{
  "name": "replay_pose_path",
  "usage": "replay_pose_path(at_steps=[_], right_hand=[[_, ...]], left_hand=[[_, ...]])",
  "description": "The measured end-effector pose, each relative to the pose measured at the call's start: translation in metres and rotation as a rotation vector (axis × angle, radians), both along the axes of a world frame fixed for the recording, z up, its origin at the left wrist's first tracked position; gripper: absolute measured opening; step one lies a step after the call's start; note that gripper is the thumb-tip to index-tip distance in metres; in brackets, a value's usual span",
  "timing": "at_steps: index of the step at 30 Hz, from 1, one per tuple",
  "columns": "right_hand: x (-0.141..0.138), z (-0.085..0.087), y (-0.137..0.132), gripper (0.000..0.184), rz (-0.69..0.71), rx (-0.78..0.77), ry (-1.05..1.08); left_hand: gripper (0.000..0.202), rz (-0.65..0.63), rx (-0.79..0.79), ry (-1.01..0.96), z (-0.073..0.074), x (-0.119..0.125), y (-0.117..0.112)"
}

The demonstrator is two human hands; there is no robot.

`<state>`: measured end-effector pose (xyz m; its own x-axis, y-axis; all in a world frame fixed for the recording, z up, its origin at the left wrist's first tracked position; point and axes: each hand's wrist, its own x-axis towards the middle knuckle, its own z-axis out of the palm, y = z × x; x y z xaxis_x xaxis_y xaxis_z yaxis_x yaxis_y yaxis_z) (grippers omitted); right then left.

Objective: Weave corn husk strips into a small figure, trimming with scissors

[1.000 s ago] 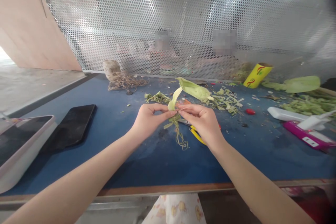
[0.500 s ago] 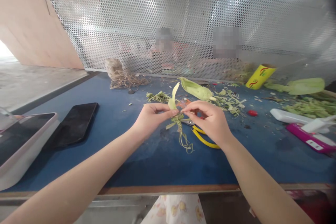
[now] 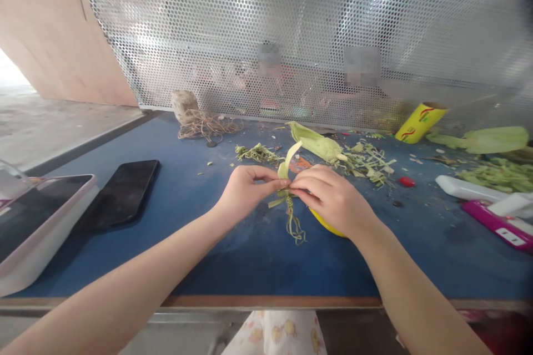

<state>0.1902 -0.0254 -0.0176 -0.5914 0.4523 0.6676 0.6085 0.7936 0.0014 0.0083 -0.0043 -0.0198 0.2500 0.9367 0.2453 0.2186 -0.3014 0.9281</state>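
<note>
My left hand and my right hand meet in a pinch over a blue table. Both are closed on a small green leaf-strip figure whose braided strands hang down toward the table. A pale leaf strip curls up from where my fingertips meet. Yellow-handled scissors lie on the table under my right hand, mostly hidden by it.
A black phone and a white-edged tablet lie at the left. Further back are a folded green leaf, leaf scraps, a twine bundle and a yellow roll. A perforated metal screen stands behind, with people beyond it.
My right hand has moved left and closed in on the figure, now covering most of the scissors. The view has shifted slightly.
</note>
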Motion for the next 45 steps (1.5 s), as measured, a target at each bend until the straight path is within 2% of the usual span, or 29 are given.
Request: replay_pose_path(at_steps=[4,12,15,19,24,31,34,38,42,45], right_hand=[[-0.002,0.001,-0.004,0.019,-0.032,0.041,-0.144],[-0.005,-0.001,-0.001,0.01,0.059,-0.096,0.212],[-0.009,-0.006,-0.002,0.009,0.019,-0.158,0.342],[-0.015,-0.009,-0.005,0.016,-0.023,-0.36,0.619],[-0.017,-0.004,0.0,0.017,0.121,-0.688,0.88],[-0.013,-0.006,0.01,0.016,0.191,-1.054,1.103],[-0.014,-0.004,0.009,0.018,0.205,-1.186,1.16],[-0.013,-0.002,0.008,0.021,0.217,-1.316,1.189],[-0.011,-0.002,0.009,0.027,0.23,-1.431,1.185],[-0.009,-0.002,0.01,0.028,0.248,-1.5,1.186]], left_hand=[[0.014,0.013,0.037,0.051,-0.001,0.001,-0.001],[0.015,-0.019,0.044,-0.005,0.001,0.002,-0.002],[0.013,-0.042,0.012,-0.055,0.003,0.003,-0.004],[0.013,-0.039,0.012,-0.047,0.005,0.004,-0.007],[0.016,-0.033,0.044,-0.059,0.003,0.002,-0.007],[0.014,0.018,0.117,-0.109,0.002,0.003,-0.009],[0.01,-0.003,0.164,-0.079,0.006,0.003,-0.011],[0.004,-0.081,0.317,-0.033,0.007,0.001,-0.009],[0.006,-0.167,0.437,0.016,0.006,-0.002,-0.006],[0.007,-0.171,0.476,0.094,0.008,-0.003,-0.006]])
